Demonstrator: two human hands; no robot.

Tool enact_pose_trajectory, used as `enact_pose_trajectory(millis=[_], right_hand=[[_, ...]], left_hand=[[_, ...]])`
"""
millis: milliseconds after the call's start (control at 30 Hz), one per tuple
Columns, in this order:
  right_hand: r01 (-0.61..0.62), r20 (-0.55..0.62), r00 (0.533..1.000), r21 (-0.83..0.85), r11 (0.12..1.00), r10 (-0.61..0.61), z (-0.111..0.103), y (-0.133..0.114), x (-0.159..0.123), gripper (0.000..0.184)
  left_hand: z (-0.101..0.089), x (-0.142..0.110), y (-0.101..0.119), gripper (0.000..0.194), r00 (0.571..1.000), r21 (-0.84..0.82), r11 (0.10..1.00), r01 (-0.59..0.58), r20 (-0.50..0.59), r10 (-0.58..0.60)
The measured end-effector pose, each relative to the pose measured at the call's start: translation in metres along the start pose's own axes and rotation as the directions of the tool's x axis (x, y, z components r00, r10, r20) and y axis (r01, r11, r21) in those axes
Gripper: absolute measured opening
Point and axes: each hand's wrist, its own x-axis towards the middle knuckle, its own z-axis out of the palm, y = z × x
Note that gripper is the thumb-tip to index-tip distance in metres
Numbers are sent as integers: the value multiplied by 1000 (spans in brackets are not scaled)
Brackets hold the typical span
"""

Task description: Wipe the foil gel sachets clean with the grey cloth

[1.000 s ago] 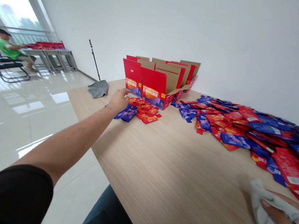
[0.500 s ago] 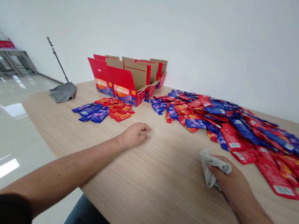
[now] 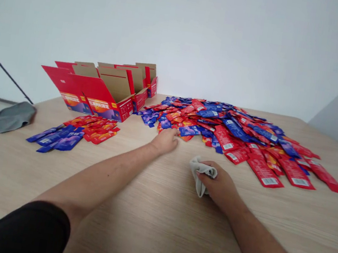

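Note:
My left hand (image 3: 165,140) reaches across the wooden table (image 3: 149,224), its curled fingers resting on the near edge of a large heap of red and blue foil sachets (image 3: 219,129). No sachet shows in its grip. My right hand (image 3: 218,188) lies closer to me, closed around a crumpled grey cloth (image 3: 200,173), a little short of the heap. To the left are a small group of red sachets (image 3: 99,131) and a group of blue sachets (image 3: 58,138). Neither hand touches these.
Several open red cartons with cardboard flaps (image 3: 98,91) stand in a row along the wall at the table's far side. A grey flat mop head (image 3: 13,117) with a black pole (image 3: 4,65) is at the far left. A white wall runs behind.
My left hand has moved forward from the bare tabletop to the heap's edge. My right hand and cloth have shifted left across the table. The view has turned right, so everything sits further left.

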Motion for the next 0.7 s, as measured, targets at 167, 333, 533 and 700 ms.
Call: enact_pose_trajectory(millis=[167,333,533,700], right_hand=[[-2,15,1000,20,1000,1,2,-5,-2,22],[1,15,1000,27,1000,-2,5,-1,0,24],[20,19,1000,18,1000,-21,8,6,2,24],[25,15,1000,19,1000,-25,8,8,2,24]], left_hand=[[19,50,19,52,1000,93,996,-14,-13,16],[42,77,30,65,995,184,978,98,-3,-99],[58,87,37,57,981,185,964,193,-60,-185],[55,80,38,61,982,24,985,173,-81,-170]])
